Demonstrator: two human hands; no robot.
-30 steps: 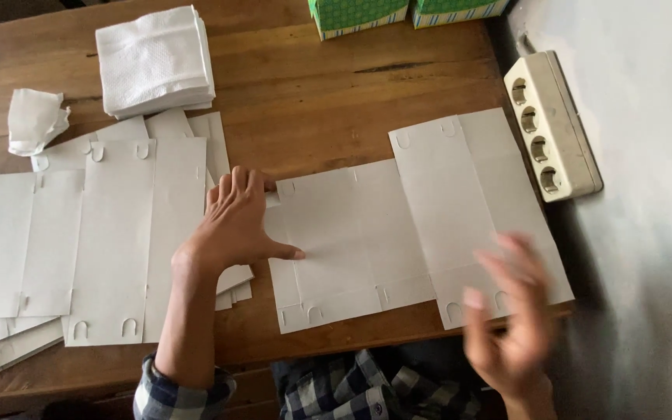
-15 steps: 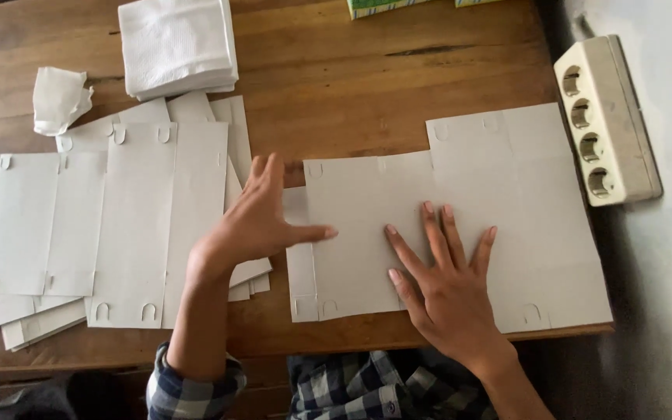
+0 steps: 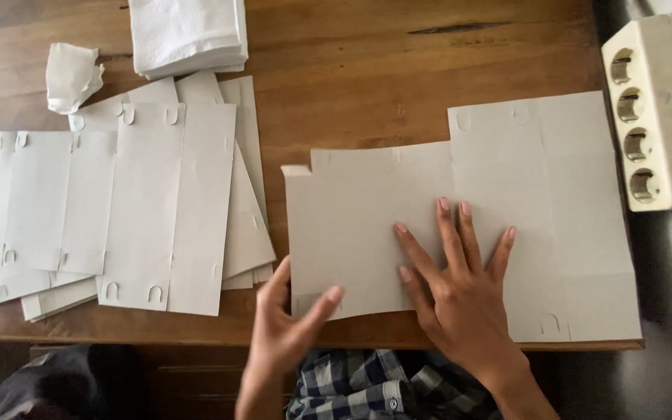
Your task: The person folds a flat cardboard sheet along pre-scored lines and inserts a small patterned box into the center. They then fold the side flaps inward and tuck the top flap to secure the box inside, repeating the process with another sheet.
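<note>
A flat grey cardboard box blank point(image 3: 538, 187) lies on the wooden table point(image 3: 398, 70) in front of me. My right hand point(image 3: 456, 284) rests flat on its middle, fingers spread. My left hand point(image 3: 289, 327) pinches the blank's near left corner, thumb on top, and that corner looks slightly lifted. A pile of similar flat blanks point(image 3: 149, 202) lies to the left, apart from both hands.
A stack of white paper napkins point(image 3: 188, 31) sits at the back. A crumpled white paper point(image 3: 71, 74) lies at the back left. A cream multi-socket power strip point(image 3: 655, 113) lies at the right edge. The table's front edge runs just under my hands.
My left hand has left the pile's edge and come to the blank's near left corner. My right hand stays flat on the blank. The view has shifted a little.
</note>
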